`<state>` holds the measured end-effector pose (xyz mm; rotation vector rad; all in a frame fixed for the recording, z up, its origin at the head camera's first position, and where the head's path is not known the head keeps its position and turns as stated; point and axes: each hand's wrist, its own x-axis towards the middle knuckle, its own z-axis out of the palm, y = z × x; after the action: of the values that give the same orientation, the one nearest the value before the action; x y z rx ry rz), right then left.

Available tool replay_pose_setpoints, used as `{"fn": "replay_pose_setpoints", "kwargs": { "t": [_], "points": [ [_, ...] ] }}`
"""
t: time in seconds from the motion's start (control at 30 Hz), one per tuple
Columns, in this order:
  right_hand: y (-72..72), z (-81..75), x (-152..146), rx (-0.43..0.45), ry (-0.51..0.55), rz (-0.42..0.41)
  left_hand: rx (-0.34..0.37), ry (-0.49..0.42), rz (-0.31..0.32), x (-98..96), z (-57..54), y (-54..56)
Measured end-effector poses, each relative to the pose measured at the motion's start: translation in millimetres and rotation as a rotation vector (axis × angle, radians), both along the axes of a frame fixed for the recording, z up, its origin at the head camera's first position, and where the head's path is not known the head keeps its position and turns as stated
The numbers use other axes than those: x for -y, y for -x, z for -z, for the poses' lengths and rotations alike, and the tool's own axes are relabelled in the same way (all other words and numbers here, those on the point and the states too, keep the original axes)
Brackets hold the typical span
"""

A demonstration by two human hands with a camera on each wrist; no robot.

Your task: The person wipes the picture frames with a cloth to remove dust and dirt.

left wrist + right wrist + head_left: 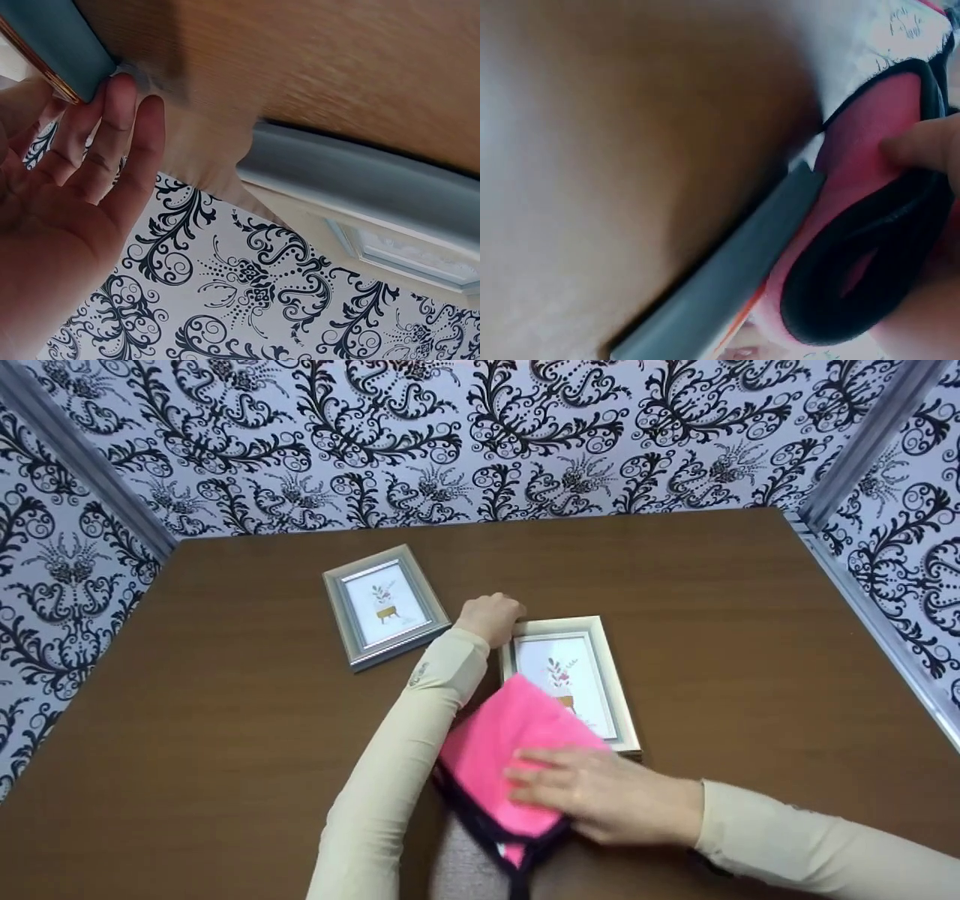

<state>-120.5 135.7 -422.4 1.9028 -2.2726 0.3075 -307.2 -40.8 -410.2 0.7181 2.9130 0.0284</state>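
My left hand grips the upper left corner of a light picture frame, which holds a print of a potted plant. In the left wrist view, its fingertips lie against the frame's blue-grey side. My right hand lies with fingers extended on a pink cloth with black edging. That cloth covers the frame's lower left part. In the right wrist view, the cloth bends into a loop by the frame's grey edge, and a digit presses on it.
A second picture frame with a similar print lies tilted on the brown table, left of my left hand. Black-and-white patterned walls enclose the table at the back and sides. A black strap trails from the cloth toward the front.
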Motion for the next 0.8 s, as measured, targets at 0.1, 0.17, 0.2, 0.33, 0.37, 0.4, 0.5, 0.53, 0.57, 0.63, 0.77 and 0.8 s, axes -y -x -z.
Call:
{"fn": "replay_pose_setpoints", "kwargs": {
  "t": [0.1,0.17,0.2,0.33,0.37,0.4,0.5,0.53,0.57,0.63,0.77,0.8],
  "points": [
    [-12.9,3.2,4,-0.031,-0.052,-0.074,0.001,0.009,0.016,-0.1,-0.8,-2.0],
    [-19.9,4.6,7,-0.038,-0.077,-0.109,0.005,0.011,0.022,0.2,-2.0,-3.0],
    [-22.2,5.0,8,-0.026,-0.092,-0.118,0.006,0.009,0.023,0.5,-2.2,-3.3],
    [-19.8,6.9,6,0.080,-0.108,-0.100,0.010,0.001,0.028,2.5,-1.4,-4.1],
    [-16.8,7.4,4,0.121,-0.093,-0.093,0.008,0.001,0.031,3.1,-0.8,-3.8],
    [-13.5,7.9,0,0.175,-0.072,-0.084,0.009,0.001,0.034,3.6,0.1,-3.4],
    [-5.0,8.9,-13,0.270,0.027,-0.087,0.008,0.002,0.049,4.6,2.6,-2.5],
    [-3.3,9.0,-18,0.290,0.056,-0.091,0.006,0.004,0.055,4.8,3.1,-2.2],
    [-2.0,9.0,-24,0.307,0.081,-0.094,0.005,0.005,0.059,4.8,3.2,-1.9],
    [-1.7,7.8,-36,0.334,0.103,-0.084,0.000,-0.001,0.067,4.9,2.8,-1.8],
    [-4.3,4.2,-65,0.410,0.084,0.007,-0.004,-0.002,0.077,5.0,0.6,-2.0],
    [-5.3,3.3,-73,0.422,0.079,0.038,-0.003,-0.001,0.080,5.2,0.4,-2.1]
  ]
}}
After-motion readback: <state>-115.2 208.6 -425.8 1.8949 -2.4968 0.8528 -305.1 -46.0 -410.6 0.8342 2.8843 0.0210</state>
